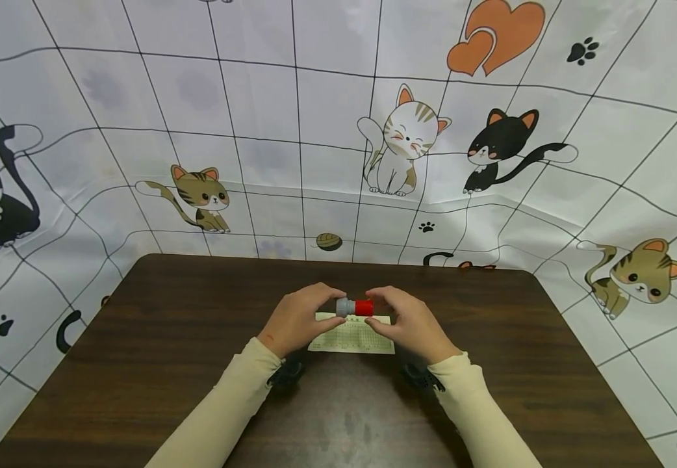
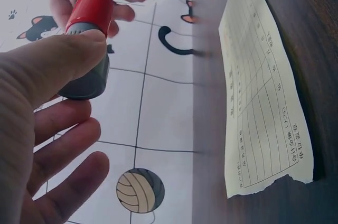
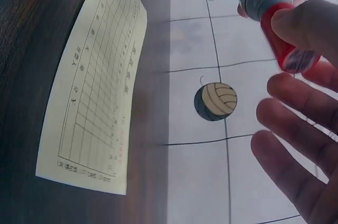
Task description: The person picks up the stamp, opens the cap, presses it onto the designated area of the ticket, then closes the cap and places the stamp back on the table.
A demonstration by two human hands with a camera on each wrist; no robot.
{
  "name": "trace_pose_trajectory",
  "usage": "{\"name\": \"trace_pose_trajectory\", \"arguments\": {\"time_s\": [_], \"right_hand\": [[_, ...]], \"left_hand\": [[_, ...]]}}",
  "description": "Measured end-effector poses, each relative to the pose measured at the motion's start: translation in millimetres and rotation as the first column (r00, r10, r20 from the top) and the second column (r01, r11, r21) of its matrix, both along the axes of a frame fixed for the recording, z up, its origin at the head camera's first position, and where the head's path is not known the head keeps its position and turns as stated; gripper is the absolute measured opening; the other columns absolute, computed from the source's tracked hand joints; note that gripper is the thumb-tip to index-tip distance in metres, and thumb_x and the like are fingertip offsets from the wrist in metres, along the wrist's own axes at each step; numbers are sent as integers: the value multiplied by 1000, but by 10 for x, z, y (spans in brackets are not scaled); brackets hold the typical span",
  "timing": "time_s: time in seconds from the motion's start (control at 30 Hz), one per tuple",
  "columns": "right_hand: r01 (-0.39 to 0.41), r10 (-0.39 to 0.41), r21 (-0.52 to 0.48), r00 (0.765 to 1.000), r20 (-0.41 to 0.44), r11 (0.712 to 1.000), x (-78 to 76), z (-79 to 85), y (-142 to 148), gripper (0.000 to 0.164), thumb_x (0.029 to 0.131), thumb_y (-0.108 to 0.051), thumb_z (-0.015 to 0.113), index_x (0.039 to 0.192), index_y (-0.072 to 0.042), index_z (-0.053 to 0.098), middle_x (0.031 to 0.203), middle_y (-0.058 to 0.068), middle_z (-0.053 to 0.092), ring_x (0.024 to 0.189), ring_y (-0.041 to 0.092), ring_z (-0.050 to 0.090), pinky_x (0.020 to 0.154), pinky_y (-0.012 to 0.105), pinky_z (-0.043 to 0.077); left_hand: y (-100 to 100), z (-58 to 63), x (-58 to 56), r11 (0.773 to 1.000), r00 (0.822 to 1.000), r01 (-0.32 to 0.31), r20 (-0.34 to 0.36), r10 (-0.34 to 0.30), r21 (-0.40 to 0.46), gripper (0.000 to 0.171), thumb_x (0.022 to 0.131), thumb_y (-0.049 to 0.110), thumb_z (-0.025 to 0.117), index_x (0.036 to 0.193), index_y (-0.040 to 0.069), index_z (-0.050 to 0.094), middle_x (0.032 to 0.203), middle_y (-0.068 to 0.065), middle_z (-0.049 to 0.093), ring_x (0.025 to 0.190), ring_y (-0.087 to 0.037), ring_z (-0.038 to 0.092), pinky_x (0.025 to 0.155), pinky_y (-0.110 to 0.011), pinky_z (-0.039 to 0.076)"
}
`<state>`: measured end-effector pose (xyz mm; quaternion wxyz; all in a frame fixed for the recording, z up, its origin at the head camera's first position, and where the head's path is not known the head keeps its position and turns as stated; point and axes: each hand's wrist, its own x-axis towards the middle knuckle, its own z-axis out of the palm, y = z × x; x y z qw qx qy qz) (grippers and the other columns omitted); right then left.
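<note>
A small round stamp [image 1: 364,308] with a grey part and a red part is held level between both hands, above a paper form. My left hand [image 1: 299,320] pinches the grey part [image 2: 87,85] between thumb and fingers. At the other end, my right hand [image 1: 413,321] grips the red part [image 3: 275,31] with thumb and index finger. Its other fingers are spread. The right wrist view shows a dark pattern on the red part's end face. The pale yellow form [image 1: 353,339], printed with a ruled grid, lies flat on the table below; its torn short edge shows in the left wrist view.
The dark brown wooden table [image 1: 198,364] reaches back to a white wall sheet [image 1: 268,97] printed with cartoon cats, paw prints and black grid lines. Dark straps with a device sit at both wrists.
</note>
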<state>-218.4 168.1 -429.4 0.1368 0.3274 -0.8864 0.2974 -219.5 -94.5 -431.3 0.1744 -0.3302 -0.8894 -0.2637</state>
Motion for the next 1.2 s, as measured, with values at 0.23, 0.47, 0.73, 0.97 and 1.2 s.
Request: {"name": "trace_pose_trajectory", "arguments": {"time_s": [0.23,0.47,0.73,0.97,1.2], "right_hand": [[33,-19,85,987,-158,996,45,70,-22,43,87,-25,86,122,-8,71,103,4,71,76,18,61,63,28,53],[54,-25,118,971,-239,992,31,63,-16,37,84,-21,88,117,-9,75,97,0,70,74,11,55,62,27,54],[48,-23,86,961,-276,995,3,27,8,36,83,-18,89,116,-9,75,101,2,73,80,12,63,65,30,58],[59,-43,57,969,-243,997,21,17,3,37,85,-17,87,118,-9,74,102,2,73,82,13,66,68,32,60],[47,-31,65,973,-229,997,12,-17,-12,35,85,-18,87,117,-9,75,101,1,71,77,11,61,64,28,57]], "left_hand": [[22,-10,-6,1000,997,2,-77,-2,4,44,88,30,86,127,14,71,116,-1,72,103,-19,72,92,-35,60],[39,-11,4,1000,996,13,-84,-12,11,48,88,30,86,130,14,70,119,-1,72,107,-17,70,92,-35,60],[63,43,-16,998,995,-33,-92,29,-48,56,89,42,83,135,14,67,123,-2,70,112,-18,68,90,-36,60],[65,70,-5,994,990,-57,-133,44,-94,54,87,44,83,130,15,70,119,-1,72,107,-18,70,88,-34,61],[45,56,1,996,994,-40,-109,31,-80,48,87,42,84,124,15,71,117,0,72,105,-16,71,88,-33,61]]}}
